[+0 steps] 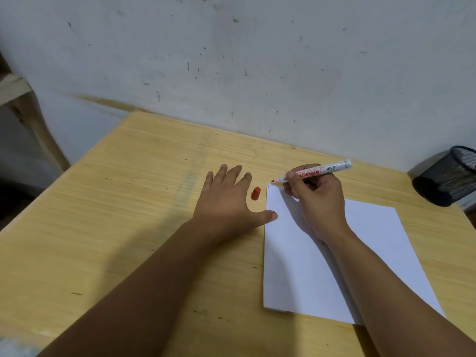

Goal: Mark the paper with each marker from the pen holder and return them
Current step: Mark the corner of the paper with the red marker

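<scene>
Lying nearest on the pale wooden table [128, 215], the white sheet of paper [322, 266], with the left hand [226, 202] resting flat beside it, fingers spread, thumb just touching its edge. Gripping the white red-tipped marker [316, 172], the right hand [319, 199], fingers clamped round the barrel, nib hovering at the far left corner, beside a faint dark tick. Risking a stroke on bare wood, so close to the edge; likewise the small red cap [255, 193], lying loose, rolling away. Sitting far right, the black mesh pen holder [445, 176], contents impossible to tell.
</scene>
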